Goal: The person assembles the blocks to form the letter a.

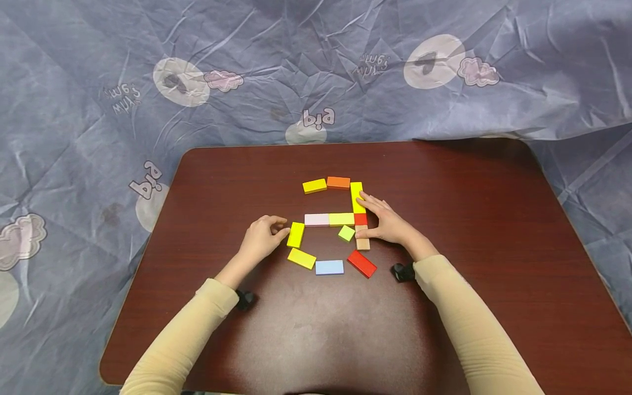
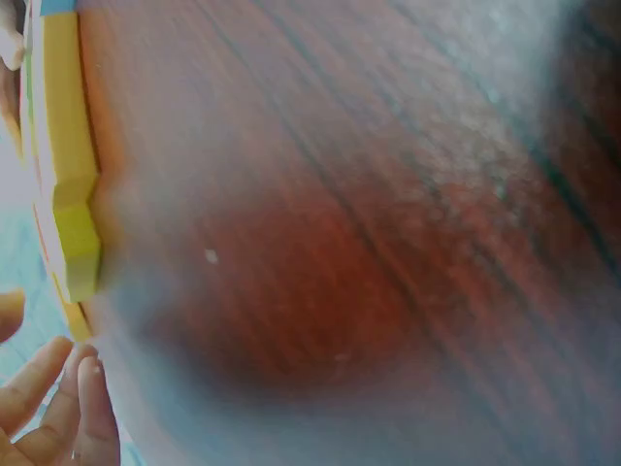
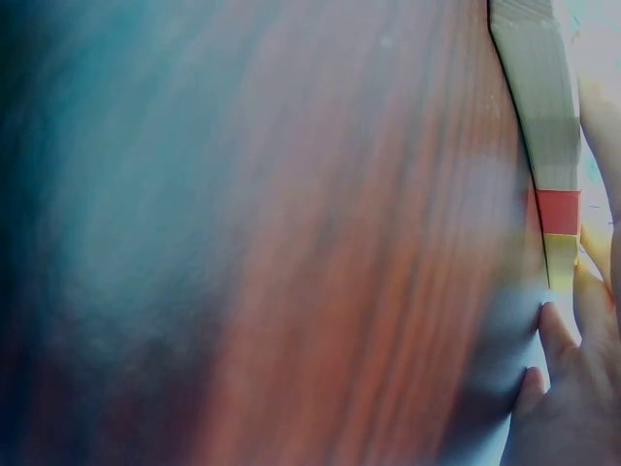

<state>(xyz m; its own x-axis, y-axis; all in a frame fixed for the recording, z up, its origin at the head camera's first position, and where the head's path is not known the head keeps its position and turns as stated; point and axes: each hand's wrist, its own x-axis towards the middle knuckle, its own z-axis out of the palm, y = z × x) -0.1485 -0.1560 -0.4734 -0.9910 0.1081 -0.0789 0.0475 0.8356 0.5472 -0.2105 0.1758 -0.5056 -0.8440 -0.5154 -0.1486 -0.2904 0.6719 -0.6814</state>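
Observation:
Flat rectangular blocks lie on the table. My left hand (image 1: 264, 237) is beside a bright yellow block (image 1: 295, 235), its thumb tip close to that block's edge and its fingers loosely bent around nothing. Over the right-hand column spreads my right hand (image 1: 392, 224). Its fingertips are at the long yellow piece (image 1: 356, 196) and its thumb at the plain wooden block (image 1: 362, 238), with a red block (image 1: 361, 219) between them. A pink block (image 1: 316, 220) and a pale yellow block (image 1: 341, 219) run left from the red one. A small lime block (image 1: 346, 233) lies below them.
Nearer the body lie a yellow block (image 1: 302, 258), a light blue block (image 1: 329, 267) and a slanted red block (image 1: 362, 264). Farther away are a yellow block (image 1: 315, 186) and an orange block (image 1: 338, 182). The brown table (image 1: 484, 219) meets a grey-blue cloth (image 1: 276, 66) behind.

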